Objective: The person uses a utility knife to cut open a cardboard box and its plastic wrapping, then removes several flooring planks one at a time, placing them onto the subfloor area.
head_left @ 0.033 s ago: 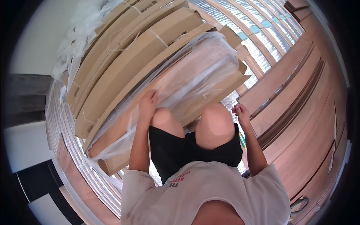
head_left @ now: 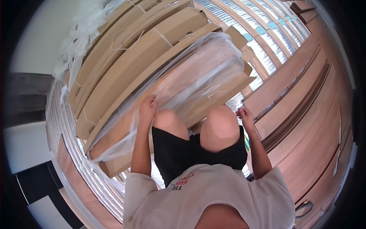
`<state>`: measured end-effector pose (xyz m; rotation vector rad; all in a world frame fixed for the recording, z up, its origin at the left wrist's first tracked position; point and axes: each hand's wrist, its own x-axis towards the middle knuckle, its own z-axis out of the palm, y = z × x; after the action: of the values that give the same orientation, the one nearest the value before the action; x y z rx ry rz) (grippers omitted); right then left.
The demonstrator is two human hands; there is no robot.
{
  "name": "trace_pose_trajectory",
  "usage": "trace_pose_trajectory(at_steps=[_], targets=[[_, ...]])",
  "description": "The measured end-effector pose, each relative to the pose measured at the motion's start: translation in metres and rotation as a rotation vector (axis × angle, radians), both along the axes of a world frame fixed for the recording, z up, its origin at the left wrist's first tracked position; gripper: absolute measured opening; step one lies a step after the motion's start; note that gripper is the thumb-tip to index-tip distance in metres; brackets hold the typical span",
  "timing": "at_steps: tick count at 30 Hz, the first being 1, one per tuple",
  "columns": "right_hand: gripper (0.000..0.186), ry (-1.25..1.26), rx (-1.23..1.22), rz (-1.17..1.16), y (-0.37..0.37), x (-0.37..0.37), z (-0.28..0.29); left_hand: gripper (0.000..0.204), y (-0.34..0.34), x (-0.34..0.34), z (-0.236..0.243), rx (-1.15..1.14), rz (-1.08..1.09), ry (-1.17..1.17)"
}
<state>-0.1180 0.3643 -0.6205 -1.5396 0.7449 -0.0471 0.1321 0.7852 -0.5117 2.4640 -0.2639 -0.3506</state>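
The open carton [head_left: 238, 86] lies directly in front of the person, running diagonally from lower left to upper right. It contains long brown wooden boards [head_left: 118, 138], partly covered by loose, translucent plastic film [head_left: 215, 65].

The left hand [head_left: 148, 108] is positioned over the near side of the boards, just beside the left knee [head_left: 167, 119]. The left forearm rises almost straight from the elbow; the fingers are loosely bent, with the fingertips directed inward. Contact with the boards or film cannot be confirmed, nor can any grip.

The right hand [head_left: 246, 115] is raised just beyond the right knee [head_left: 219, 126], apart from the carton. The right elbow is bent outward, the forearm leans inward, and the fingers curl toward the thumb. Whether anything small is pinched there cannot be determined.

Beyond the open carton, closed cartons [head_left: 141, 57] lie side by side, bound with pale straps. Crumpled clear wrapping [head_left: 78, 42] sits at their far left end. Wooden battens [head_left: 260, 71] run over silver sheeting [head_left: 259, 49] at the upper right. Wide brown planks [head_left: 282, 89] extend along the right side.
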Motion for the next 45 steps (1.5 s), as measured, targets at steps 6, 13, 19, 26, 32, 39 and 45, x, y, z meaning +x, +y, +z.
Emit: trace_pose_trajectory(at_steps=[6,13,19,26,32,39,45], targets=[[0.031,0.030,0.112,0.089,0.063,-0.022,0.068,0.051,0.065,-0.038,-0.092,0.487,-0.185,-0.617],[0.028,0.116,-0.400,0.322,0.047,-0.001,0.059,0.029,0.052,-0.034,-0.097,0.148,-0.226,-0.309],[0.054,-0.288,-0.989,0.431,0.037,0.151,0.084,0.014,0.072,-0.064,-0.058,-0.566,0.081,-0.049],[0.048,-0.529,-1.254,0.903,0.065,0.272,0.110,0.016,0.119,-0.095,0.110,-0.676,0.130,-0.256],[0.019,-0.323,-0.727,0.650,0.110,0.195,0.209,0.012,0.184,-0.121,0.134,-0.932,0.461,-0.270],[0.027,-0.508,-0.162,0.463,0.161,0.114,0.279,0.034,0.089,-0.066,0.144,-1.279,0.432,0.022],[0.030,-0.838,0.085,0.667,0.343,0.162,0.323,0.039,0.081,-0.050,0.086,-1.095,0.300,0.228]])
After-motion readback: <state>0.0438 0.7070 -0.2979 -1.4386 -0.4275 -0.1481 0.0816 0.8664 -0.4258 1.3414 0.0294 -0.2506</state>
